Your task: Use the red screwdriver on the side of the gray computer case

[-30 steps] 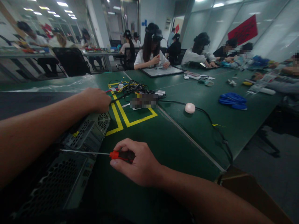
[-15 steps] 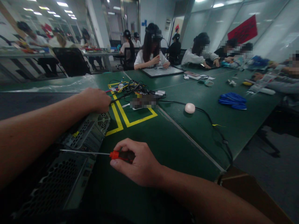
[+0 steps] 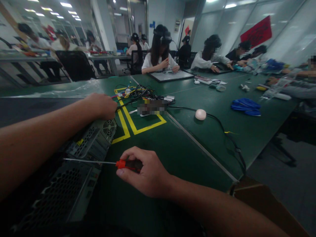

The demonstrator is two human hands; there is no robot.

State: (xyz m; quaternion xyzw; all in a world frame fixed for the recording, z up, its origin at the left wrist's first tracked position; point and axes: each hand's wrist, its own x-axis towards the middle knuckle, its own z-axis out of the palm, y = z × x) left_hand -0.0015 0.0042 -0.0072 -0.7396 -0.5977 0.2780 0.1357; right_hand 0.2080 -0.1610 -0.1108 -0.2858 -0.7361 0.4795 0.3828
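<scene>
Principal hazard, as I judge it from my remote post: the screwdriver [image 3: 120, 164] could slip. Its long, thin shaft reaches leftward over the metal computer case [image 3: 59, 192] at the lower left of the frame, and its tip ends near the underside of my left forearm [image 3: 56, 122]. A sideways push with so light a hold could skid the tip across the honeycomb panel or into that forearm. I cannot tell whether the tip touches metal or is seated in anything; the area beneath the forearm is too dark. A second risk, in my view, lies at the cable bundle [image 3: 143, 93], centre-left of the frame: a tug by the nearby left hand could snag a wire.

Pose of the hands. My right hand [image 3: 148, 172], at lower centre, grasps the screwdriver's orange and black handle between thumb and curled fingers, with the shaft lying almost level in the picture; the forearm enters from the lower right. My left hand [image 3: 103, 106] sits at the case's far end, just above the round fan grille [image 3: 109, 127], with the back of the hand turned toward the camera. Its fingers are hidden, so I cannot tell whether they grip anything.
</scene>
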